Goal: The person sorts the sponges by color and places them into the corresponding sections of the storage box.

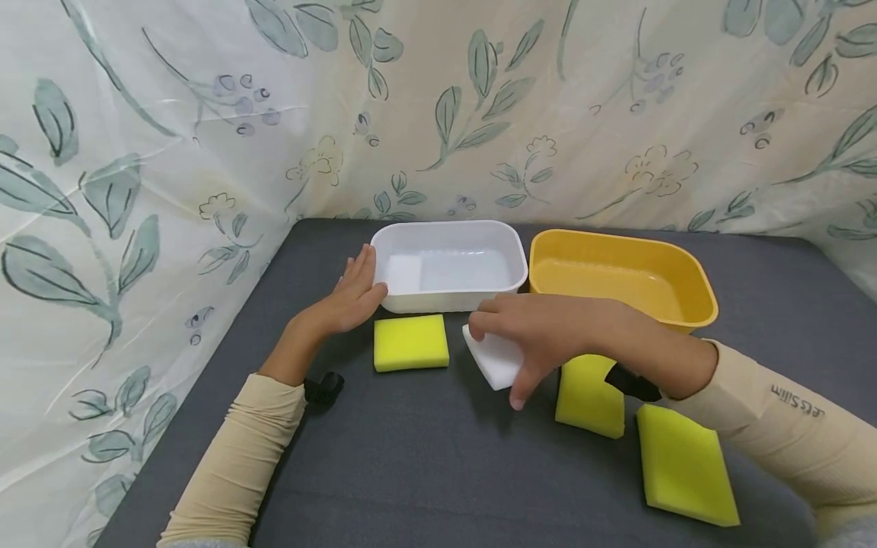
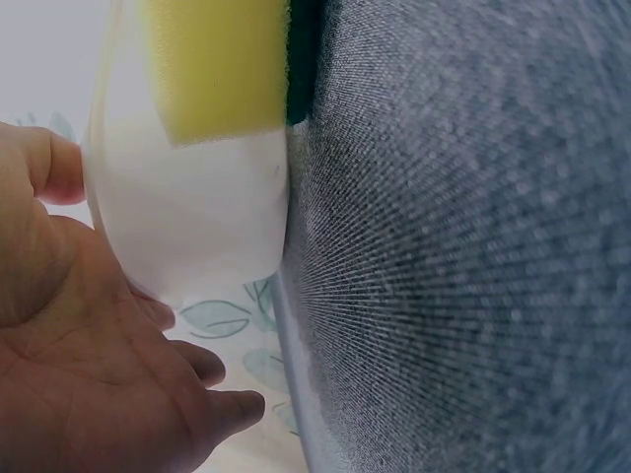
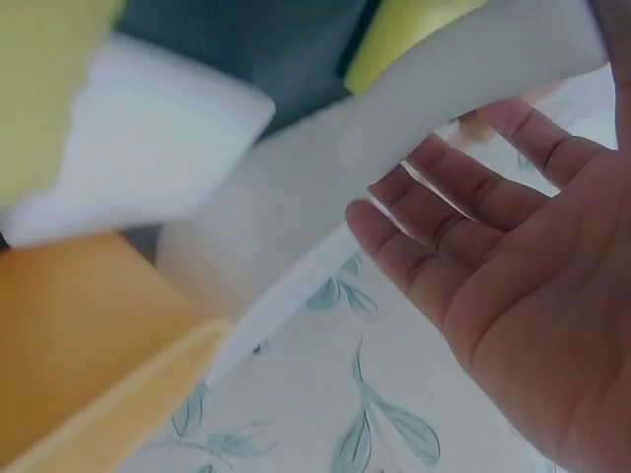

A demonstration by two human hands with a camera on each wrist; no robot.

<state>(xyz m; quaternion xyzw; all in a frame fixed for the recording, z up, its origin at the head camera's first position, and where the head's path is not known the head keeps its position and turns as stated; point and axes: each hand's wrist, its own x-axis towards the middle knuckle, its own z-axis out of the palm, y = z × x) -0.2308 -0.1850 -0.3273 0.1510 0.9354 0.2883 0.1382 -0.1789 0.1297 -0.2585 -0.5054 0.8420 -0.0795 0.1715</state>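
My left hand [image 1: 352, 295] rests against the left end of a white plastic tub [image 1: 452, 301], its fingers mostly straight. In the left wrist view the thumb [image 2: 54, 168] touches the tub's rim. A white sponge block [image 1: 404, 272] lies inside the tub, at its left. My right hand [image 1: 530, 327] is over another white sponge block [image 1: 495, 359] on the table. In the right wrist view that hand's fingers are extended, and the white block [image 3: 148, 138] lies apart from them. A yellow sponge [image 1: 411, 344] lies in front of the tub.
A yellow-orange tub [image 1: 623, 266] stands to the right of the white one. Two more yellow sponges, one nearer [image 1: 687, 464] and one partly under the right wrist [image 1: 589, 399], lie at the right on the dark grey table [image 1: 425, 457]. A leaf-patterned curtain [image 1: 479, 114] hangs behind.
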